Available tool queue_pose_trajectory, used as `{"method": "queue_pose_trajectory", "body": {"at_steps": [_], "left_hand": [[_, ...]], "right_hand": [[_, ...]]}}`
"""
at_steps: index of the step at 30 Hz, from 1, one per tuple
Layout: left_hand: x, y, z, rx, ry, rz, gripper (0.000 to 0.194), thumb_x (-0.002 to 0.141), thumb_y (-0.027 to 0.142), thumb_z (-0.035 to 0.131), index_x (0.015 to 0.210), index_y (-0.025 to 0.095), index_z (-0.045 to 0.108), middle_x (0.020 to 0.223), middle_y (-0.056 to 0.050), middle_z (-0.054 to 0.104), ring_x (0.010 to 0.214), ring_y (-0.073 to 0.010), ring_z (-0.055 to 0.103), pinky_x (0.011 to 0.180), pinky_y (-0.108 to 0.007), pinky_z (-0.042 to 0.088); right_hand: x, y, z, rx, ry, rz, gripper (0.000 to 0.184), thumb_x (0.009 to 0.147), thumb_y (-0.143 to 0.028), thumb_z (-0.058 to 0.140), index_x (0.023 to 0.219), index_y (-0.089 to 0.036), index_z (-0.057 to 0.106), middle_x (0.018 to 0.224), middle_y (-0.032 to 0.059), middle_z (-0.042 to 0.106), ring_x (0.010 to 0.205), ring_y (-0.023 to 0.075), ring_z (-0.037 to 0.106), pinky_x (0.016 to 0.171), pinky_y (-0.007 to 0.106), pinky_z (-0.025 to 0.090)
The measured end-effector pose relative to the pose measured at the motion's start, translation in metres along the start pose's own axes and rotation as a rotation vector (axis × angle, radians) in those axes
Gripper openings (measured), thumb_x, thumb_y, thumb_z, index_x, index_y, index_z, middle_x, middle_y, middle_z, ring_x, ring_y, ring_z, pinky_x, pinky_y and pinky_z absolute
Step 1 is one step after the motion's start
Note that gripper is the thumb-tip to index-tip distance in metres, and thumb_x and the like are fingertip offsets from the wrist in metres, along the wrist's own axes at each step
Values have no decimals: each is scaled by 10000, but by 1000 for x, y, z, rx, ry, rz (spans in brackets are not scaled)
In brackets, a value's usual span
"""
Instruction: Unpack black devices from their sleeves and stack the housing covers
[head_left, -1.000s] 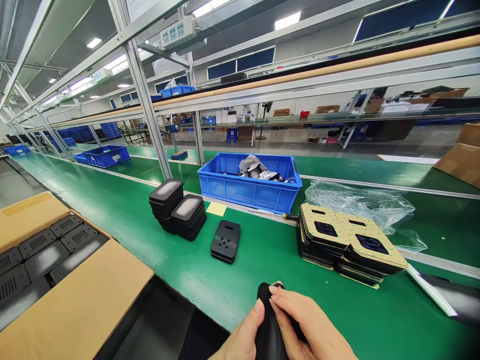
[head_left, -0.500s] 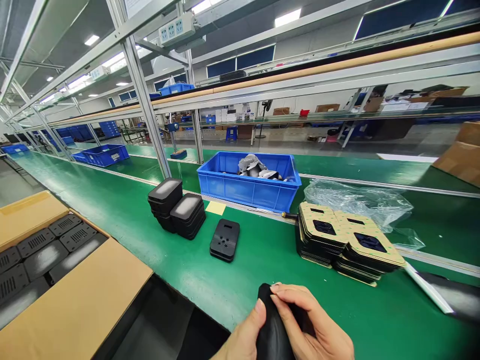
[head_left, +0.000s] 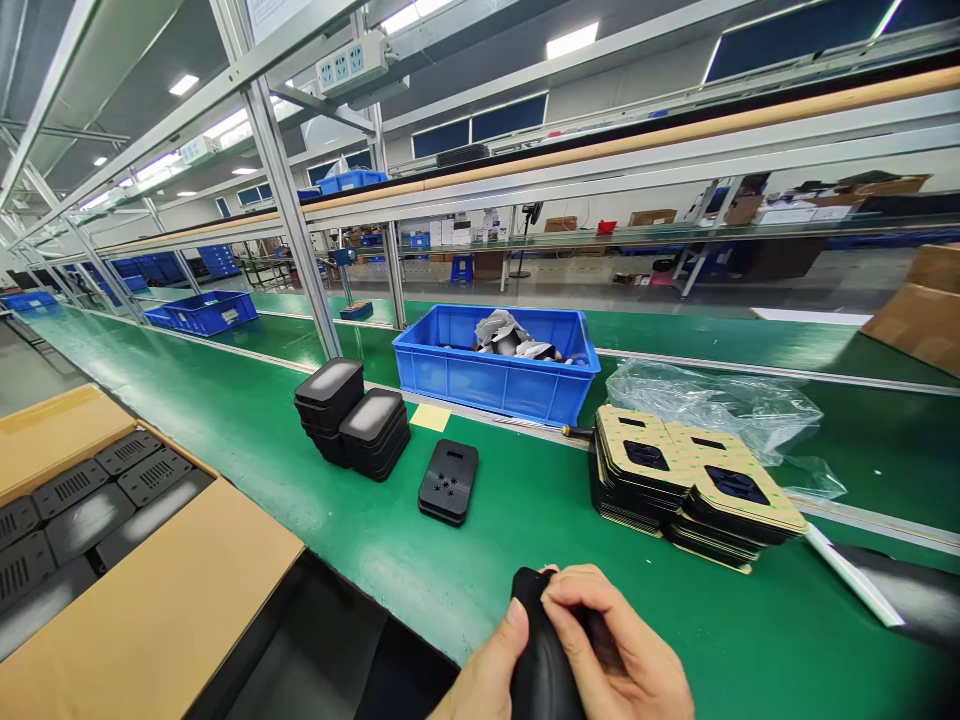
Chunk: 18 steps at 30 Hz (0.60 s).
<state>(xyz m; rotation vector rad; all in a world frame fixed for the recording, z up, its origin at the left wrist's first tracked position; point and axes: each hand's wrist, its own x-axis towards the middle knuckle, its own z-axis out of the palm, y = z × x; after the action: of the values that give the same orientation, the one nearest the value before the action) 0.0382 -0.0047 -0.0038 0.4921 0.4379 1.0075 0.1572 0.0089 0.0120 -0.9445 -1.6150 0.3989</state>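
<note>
At the bottom edge of the head view both my hands grip one black plastic cover (head_left: 540,660), held on edge above the green belt (head_left: 247,430). My left hand (head_left: 486,675) holds its left side with the thumb pressed on the rim. My right hand (head_left: 622,650) curls over its top right corner, fingertips pinched on the rim. Ahead on the belt lies a single black cover with small holes (head_left: 448,481). Two stacks of black covers (head_left: 352,420) stand further left. To the right sit stacks of tan-backed adhesive pads (head_left: 694,480).
A blue bin (head_left: 495,365) holding grey wrapped parts stands behind the belt, with crumpled clear plastic (head_left: 720,405) at its right. An open cardboard box (head_left: 157,590) of black vented parts sits at my left. Metal frame posts (head_left: 289,210) rise behind the stacks.
My right fingers have curled tighter over the cover's top corner. The cover and left hand have hardly moved.
</note>
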Motion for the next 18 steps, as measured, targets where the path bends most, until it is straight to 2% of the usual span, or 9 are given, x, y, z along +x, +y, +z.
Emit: {"method": "queue_pose_trajectory", "body": {"at_steps": [3,7,10,13,16,18], "left_hand": [[-2,5,-1,57,-25,-24,727,807,608,625,1310,83,590,1350,-173,593,1402,-341,386,1224,-458,135],[-6,10,-1,87,-47,-31,705,841,589,596,1337,88,566,1366,-174,587,1398,-348,390,1215,-496,147],[-8,12,0,87,-16,-31,663,853,565,595,1310,85,591,1377,-169,583,1424,-336,349,1218,-482,148],[-8,15,0,138,18,9,675,830,587,618,1284,88,614,1423,-162,544,1437,-335,323,1222,-463,145],[-5,15,-4,189,6,-14,664,845,590,597,1286,94,607,1370,-171,587,1380,-339,415,1203,-489,174],[-1,13,-9,172,-32,-63,675,859,611,556,1265,75,609,1212,-192,673,1247,-356,553,1147,-541,258]], "right_hand": [[1,0,-3,-157,66,38,69,930,-244,608,998,-232,602,956,55,581,780,158,600,712,270,515],[8,4,-8,-312,68,-146,55,942,-216,587,943,-233,639,979,61,527,843,167,568,722,286,486],[13,7,-10,-379,73,-301,126,922,-134,581,981,-225,645,1013,74,523,874,184,539,700,304,473],[18,9,-8,-461,61,-409,144,908,-86,560,997,-181,624,1022,95,536,924,212,530,747,336,470],[23,12,-7,-475,-6,-405,85,937,-121,505,930,-164,578,988,102,542,944,222,532,779,346,478],[27,15,-10,-405,-122,-348,118,957,-160,475,866,-191,543,953,85,544,939,212,538,755,322,494]]}}
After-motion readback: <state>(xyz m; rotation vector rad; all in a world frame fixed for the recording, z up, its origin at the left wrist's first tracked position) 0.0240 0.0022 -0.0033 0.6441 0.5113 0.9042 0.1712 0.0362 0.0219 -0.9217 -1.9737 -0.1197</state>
